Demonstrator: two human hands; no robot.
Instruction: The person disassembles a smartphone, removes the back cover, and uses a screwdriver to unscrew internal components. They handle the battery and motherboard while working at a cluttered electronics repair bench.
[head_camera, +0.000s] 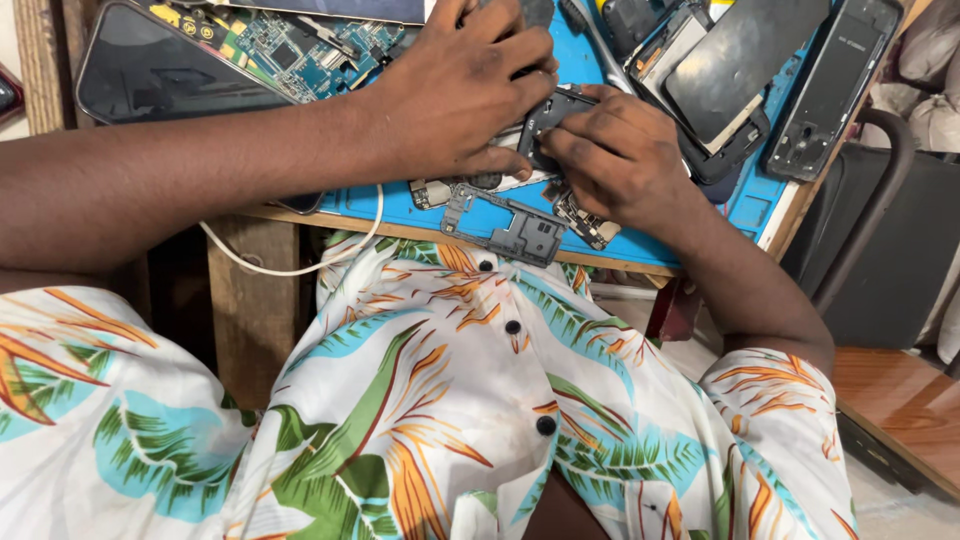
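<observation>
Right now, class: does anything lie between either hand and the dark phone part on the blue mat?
Nothing visible does. Both the left hand and right hand already touch the phone part directly, over the mat. A loose grey frame lies nearer the mat's edge, clear of the grip.

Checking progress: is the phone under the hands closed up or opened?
Opened: the phone shows bare innards, and a loose grey frame lies on the blue mat beside it.

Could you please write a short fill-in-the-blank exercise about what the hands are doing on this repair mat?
1. Both hands, left hand and right hand, grip one dark phone ____ part.
2. The work mat is ____ in colour.
3. A loose grey metal frame lies at the mat's ____ edge.
4. The cable hanging off the bench is ____.

Missing words: frame; blue; near; white
</observation>
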